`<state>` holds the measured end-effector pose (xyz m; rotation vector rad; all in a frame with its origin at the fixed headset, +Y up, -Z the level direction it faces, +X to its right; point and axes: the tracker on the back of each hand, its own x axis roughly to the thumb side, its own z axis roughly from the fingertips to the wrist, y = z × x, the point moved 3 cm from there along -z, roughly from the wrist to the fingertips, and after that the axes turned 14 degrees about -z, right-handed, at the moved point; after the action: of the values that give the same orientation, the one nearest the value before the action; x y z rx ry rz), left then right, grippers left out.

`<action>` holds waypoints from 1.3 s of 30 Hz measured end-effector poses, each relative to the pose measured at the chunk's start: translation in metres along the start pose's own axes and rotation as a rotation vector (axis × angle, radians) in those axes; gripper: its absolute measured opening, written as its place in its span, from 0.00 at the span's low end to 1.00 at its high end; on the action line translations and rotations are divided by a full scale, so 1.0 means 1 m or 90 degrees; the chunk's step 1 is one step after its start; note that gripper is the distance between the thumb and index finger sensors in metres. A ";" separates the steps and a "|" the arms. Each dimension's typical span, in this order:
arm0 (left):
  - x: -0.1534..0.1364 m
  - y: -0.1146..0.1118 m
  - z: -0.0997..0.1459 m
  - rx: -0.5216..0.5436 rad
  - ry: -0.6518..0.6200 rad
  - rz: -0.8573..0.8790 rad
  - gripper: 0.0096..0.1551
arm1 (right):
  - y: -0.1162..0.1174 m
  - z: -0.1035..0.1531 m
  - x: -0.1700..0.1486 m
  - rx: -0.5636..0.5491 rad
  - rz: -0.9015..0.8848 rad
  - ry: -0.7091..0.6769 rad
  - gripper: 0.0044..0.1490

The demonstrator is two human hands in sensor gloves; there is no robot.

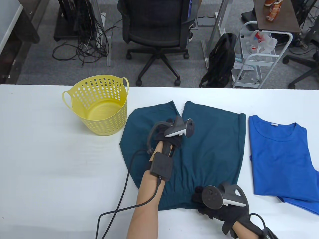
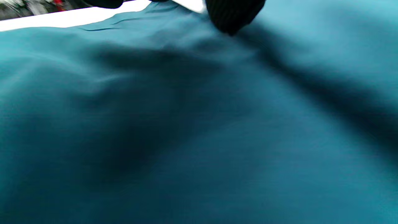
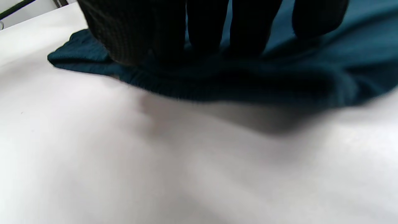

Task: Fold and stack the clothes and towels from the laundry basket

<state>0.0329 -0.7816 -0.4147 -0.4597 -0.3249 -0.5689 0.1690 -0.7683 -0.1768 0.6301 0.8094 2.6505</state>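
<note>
This is an office or lab workroom. Beyond the white surface (image 1: 37,149) lies grey carpet, and on it stands a black mesh swivel chair (image 1: 155,29) on castors. To its left, tangled black cables (image 1: 84,47) trail across the floor beneath dark equipment. A black backpack (image 1: 220,62) leans against a metal desk leg (image 1: 215,32), just beside a white wire trolley (image 1: 256,59) holding a plastic bag and small supplies. A brown desk (image 1: 276,17) stands at the upper right, with another chair's castor base (image 1: 302,67) near it.
</note>
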 end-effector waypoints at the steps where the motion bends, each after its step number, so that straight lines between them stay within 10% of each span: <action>1: -0.002 -0.006 -0.003 -0.020 0.011 -0.027 0.43 | -0.002 0.001 -0.004 -0.004 0.009 0.012 0.34; 6: -0.025 -0.030 0.024 0.107 -0.002 0.011 0.37 | -0.018 0.009 -0.028 -0.063 0.051 0.125 0.36; 14: -0.055 -0.098 0.098 0.035 -0.133 0.133 0.34 | -0.022 0.004 -0.054 -0.114 0.183 0.291 0.50; 18: -0.059 -0.118 0.132 0.117 -0.080 0.004 0.49 | -0.025 -0.006 -0.059 -0.112 0.195 0.314 0.47; 21: -0.064 -0.140 0.147 0.059 -0.036 -0.041 0.51 | -0.029 -0.019 -0.065 -0.100 0.227 0.344 0.45; 30: -0.072 -0.155 0.162 0.137 -0.069 0.025 0.35 | -0.045 -0.060 -0.074 -0.086 0.293 0.406 0.43; 35: -0.081 -0.148 0.148 0.145 -0.035 0.046 0.70 | -0.053 -0.066 -0.081 -0.135 0.310 0.416 0.44; 39: -0.090 -0.151 0.124 0.035 -0.044 0.114 0.65 | -0.058 -0.065 -0.092 -0.149 0.265 0.417 0.44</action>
<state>-0.1473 -0.7925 -0.2974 -0.4514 -0.3608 -0.3703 0.2253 -0.7878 -0.2887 -0.1770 0.5313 3.3237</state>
